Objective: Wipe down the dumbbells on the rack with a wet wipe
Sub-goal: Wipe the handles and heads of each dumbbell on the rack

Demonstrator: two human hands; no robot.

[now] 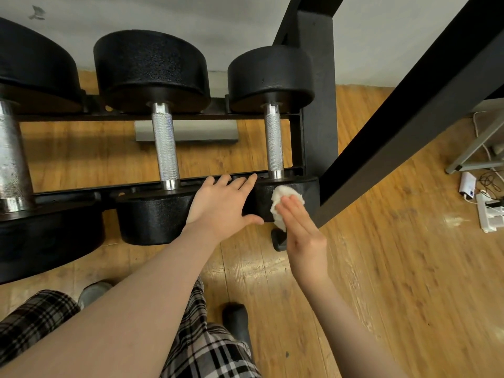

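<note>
Brown wooden plank floor (381, 268) under it all. On top of that, a black metal rack with thick posts and two long rails (319, 126), rails running left to right. Across the rails, three dumbbells side by side, each one pointing away from the body, one end near and one end far. Far left, the biggest black dumbbell with a fat silver bar (11, 159), partly cut off at the edge. In the middle, a black round-ended dumbbell with a bumpy silver grip (165, 148). On the right, the smallest black round-ended dumbbell with a thin bumpy silver grip (274, 143), just beside the rack post, long way front to back, near end close to the hands. Left hand (223, 205) flat and spread, fingers straight, resting on the near end of that small dumbbell, thumb along its lower edge. Right hand (302, 225) with straight fingers pressing a crumpled white wet wipe (281, 200) against the same near end, not curled round it. At the far right on the floor, a white power strip with cords (488, 214). At the bottom, checked black-and-white shorts (207, 350) and dark shoes (237, 320).
</note>
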